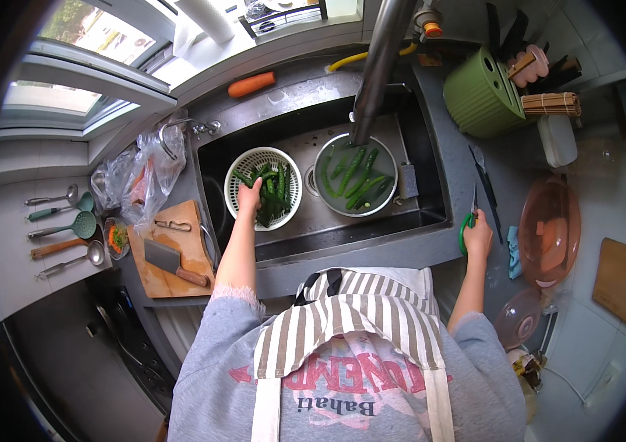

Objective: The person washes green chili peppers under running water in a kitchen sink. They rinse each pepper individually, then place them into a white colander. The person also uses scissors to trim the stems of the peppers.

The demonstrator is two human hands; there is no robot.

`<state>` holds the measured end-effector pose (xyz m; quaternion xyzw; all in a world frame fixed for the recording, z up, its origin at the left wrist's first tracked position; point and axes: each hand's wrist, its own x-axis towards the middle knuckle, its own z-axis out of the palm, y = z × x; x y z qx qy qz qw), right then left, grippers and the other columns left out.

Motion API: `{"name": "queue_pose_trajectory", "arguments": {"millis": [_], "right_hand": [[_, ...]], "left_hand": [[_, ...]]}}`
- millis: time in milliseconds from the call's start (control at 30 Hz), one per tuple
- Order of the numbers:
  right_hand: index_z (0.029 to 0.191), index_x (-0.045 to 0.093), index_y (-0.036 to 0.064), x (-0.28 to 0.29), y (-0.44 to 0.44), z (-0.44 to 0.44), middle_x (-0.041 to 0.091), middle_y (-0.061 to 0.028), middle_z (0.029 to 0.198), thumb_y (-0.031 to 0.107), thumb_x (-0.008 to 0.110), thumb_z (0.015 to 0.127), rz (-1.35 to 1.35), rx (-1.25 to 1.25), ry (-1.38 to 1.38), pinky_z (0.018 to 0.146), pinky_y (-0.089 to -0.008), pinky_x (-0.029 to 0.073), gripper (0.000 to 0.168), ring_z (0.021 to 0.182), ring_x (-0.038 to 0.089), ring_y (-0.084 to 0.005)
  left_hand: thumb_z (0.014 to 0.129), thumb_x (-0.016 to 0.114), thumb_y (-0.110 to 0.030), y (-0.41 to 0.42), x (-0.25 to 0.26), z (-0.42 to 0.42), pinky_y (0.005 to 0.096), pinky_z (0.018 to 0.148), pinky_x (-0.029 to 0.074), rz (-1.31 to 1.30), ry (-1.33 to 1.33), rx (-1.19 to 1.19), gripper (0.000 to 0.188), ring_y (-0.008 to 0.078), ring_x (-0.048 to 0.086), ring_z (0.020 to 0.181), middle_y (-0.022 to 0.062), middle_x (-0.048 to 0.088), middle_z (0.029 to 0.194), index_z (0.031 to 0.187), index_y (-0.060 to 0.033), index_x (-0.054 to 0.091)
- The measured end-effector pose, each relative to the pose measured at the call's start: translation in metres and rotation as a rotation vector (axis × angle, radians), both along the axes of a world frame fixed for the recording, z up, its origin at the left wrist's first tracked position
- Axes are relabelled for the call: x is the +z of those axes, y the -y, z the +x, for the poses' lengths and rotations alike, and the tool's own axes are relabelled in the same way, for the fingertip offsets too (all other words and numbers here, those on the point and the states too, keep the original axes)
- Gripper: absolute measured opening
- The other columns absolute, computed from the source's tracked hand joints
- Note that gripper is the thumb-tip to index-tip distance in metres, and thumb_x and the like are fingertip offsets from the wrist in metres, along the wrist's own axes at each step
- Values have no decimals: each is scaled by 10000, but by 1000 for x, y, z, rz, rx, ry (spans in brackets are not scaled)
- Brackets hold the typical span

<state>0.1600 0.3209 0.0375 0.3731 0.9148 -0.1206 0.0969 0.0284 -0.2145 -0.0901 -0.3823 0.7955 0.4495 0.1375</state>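
Note:
My left hand point(249, 196) reaches into a white plastic colander point(229, 190) in the left half of the sink. Its fingers touch long green peppers point(281, 185) piled inside; whether they grip one is unclear. At the sink's right, my right hand point(478, 237) holds scissors point(464, 232) with green handles, blades directed away from me above the counter. Beside the colander sits a round basin point(324, 203) of water, where several wrinkled green peppers point(354, 164) lie. A metal faucet spout point(371, 83) hangs over the basin's far edge.
Left of the dark sink point(285, 254), a cleaver point(172, 259) and peeler point(173, 225) lie on a wooden cutting board point(144, 276). A carrot point(251, 84) rests behind the sink. On the right stand a green knife holder point(476, 99) and a reddish translucent bowl point(549, 232).

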Motion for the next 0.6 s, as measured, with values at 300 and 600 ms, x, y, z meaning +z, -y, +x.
{"name": "queue_pose_trajectory", "arguments": {"millis": [300,600], "right_hand": [[1315,380,140,-20,-17,5,589,-201,1068,172,646,711,58,119,70,844,-429,457,661,985,558,-383],[1143,580,93,45,6,-54,617,-168,1029,216,597,787,-90,268,68,781,-400,493,377,884,620,-315]], "left_hand": [[733,557,-77,-62,-14,2,404,775,463,-510,-392,-80,270,347,585,849,212,598,882,980,30,552],[799,588,-170,-175,7,8,444,682,485,-418,-343,-517,211,378,594,763,206,601,808,889,10,526]]}}
